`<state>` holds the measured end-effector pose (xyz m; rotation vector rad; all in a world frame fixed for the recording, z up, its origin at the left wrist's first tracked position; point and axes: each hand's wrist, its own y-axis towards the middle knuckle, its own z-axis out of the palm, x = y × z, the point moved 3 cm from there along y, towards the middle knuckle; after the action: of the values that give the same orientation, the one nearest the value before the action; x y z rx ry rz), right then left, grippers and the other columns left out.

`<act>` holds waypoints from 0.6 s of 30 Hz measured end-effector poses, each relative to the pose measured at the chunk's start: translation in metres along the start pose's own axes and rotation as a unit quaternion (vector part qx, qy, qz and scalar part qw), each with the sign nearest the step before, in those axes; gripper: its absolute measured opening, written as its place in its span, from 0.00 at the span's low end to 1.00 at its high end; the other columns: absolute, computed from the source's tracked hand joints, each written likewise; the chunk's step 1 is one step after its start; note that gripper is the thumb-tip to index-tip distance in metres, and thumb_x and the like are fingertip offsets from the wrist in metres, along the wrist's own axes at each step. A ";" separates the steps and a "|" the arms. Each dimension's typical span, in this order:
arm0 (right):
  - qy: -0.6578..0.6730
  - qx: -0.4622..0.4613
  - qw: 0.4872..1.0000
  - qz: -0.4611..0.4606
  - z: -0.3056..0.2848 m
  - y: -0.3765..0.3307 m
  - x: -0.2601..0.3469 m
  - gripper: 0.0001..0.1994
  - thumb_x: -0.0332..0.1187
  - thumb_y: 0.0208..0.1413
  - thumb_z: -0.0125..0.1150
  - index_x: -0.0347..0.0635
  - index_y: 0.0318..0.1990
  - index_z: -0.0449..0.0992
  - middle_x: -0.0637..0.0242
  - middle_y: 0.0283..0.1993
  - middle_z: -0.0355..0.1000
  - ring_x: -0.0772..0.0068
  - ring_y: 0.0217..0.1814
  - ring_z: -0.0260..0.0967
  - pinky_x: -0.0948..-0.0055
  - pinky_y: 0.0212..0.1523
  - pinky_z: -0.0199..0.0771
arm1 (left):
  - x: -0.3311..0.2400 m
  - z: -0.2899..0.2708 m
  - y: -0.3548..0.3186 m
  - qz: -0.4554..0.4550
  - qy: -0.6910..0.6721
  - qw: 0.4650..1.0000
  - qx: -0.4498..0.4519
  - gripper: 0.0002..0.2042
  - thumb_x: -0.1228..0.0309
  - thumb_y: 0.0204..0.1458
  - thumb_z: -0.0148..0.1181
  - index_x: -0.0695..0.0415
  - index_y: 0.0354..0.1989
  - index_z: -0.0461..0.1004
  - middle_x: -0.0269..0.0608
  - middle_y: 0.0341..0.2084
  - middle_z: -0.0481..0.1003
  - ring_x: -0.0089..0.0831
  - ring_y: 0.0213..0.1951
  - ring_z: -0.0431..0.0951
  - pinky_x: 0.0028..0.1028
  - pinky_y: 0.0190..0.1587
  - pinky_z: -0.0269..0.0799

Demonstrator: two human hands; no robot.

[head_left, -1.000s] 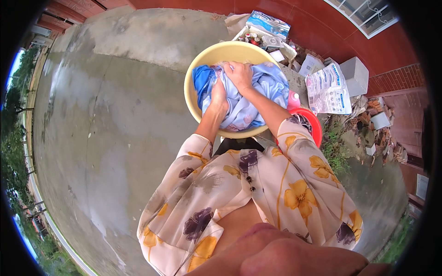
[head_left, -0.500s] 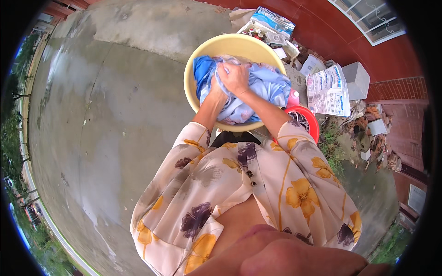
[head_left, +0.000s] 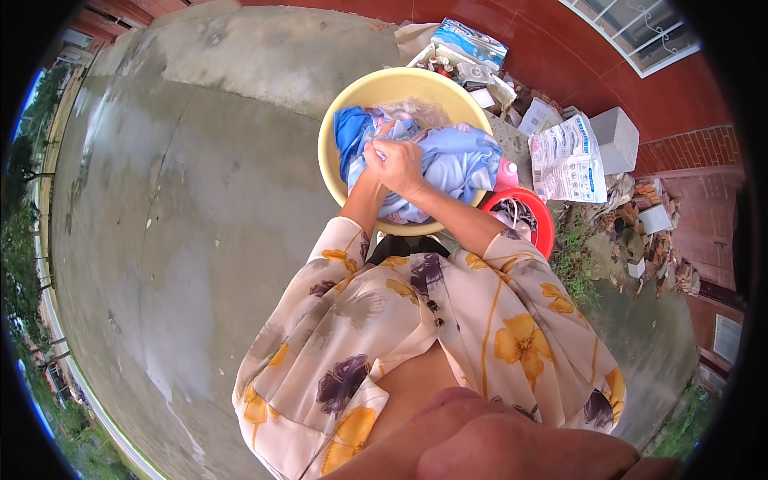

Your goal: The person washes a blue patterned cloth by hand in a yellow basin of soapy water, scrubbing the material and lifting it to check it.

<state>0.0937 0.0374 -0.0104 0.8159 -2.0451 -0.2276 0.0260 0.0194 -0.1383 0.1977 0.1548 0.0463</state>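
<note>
A pale yellow basin [head_left: 376, 86] holds a bunched, light blue patterned cloth [head_left: 458, 160] with a brighter blue part [head_left: 349, 132] at its left. Over the cloth, my right hand [head_left: 399, 166] is closed in a fist, gripping a fold that its fingers mostly cover. My left hand [head_left: 371, 181] presses into the cloth just beneath and beside it. The right hand hides most of the left one's fingers, which seem closed in the fabric. Clear, crumpled plastic-like material or suds [head_left: 422, 112] lies beyond the hands, inside the basin.
A red tub [head_left: 544, 220] with small items and a pink bottle [head_left: 506, 174] stand right of the basin. Farther right are a white printed bag [head_left: 566, 160], a grey block [head_left: 614, 138] and rubble [head_left: 652, 224] by the red wall [head_left: 552, 48]. Damp concrete [head_left: 216, 216] stretches left.
My hands have come down slightly toward me, and the right fist now covers more of the left hand. More of the crumpled clear material shows behind them.
</note>
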 end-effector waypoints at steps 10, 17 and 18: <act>-0.033 0.000 0.999 -0.020 -0.119 0.048 -0.037 0.15 0.43 0.58 0.62 0.44 0.45 0.76 0.57 0.47 0.74 0.52 0.50 0.69 0.60 0.54 0.68 | -0.119 0.122 0.010 0.132 0.422 0.810 -0.385 0.21 0.62 0.62 0.56 0.67 0.55 0.66 0.49 0.47 0.76 0.35 0.46 0.78 0.33 0.48 0.75; -0.161 0.201 0.966 -0.008 -0.099 -0.028 -0.100 0.13 0.39 0.57 0.63 0.38 0.42 0.79 0.53 0.41 0.77 0.46 0.42 0.73 0.58 0.46 0.72 | -0.063 0.175 -0.012 0.276 0.904 0.275 -0.177 0.34 0.66 0.52 0.66 0.62 0.66 0.59 0.60 0.59 0.65 0.52 0.61 0.64 0.49 0.65 0.56; -0.114 0.213 0.970 0.017 -0.094 -0.024 -0.111 0.13 0.39 0.56 0.63 0.37 0.41 0.79 0.52 0.39 0.78 0.45 0.40 0.74 0.57 0.44 0.73 | -0.051 0.180 -0.018 0.287 0.909 0.273 -0.132 0.34 0.65 0.52 0.66 0.62 0.66 0.60 0.60 0.60 0.63 0.54 0.63 0.62 0.51 0.66 0.53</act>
<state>0.2223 0.1014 -0.0420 1.0517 -2.3639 0.1536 0.0043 -0.0359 0.0402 -0.2854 2.4809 1.0892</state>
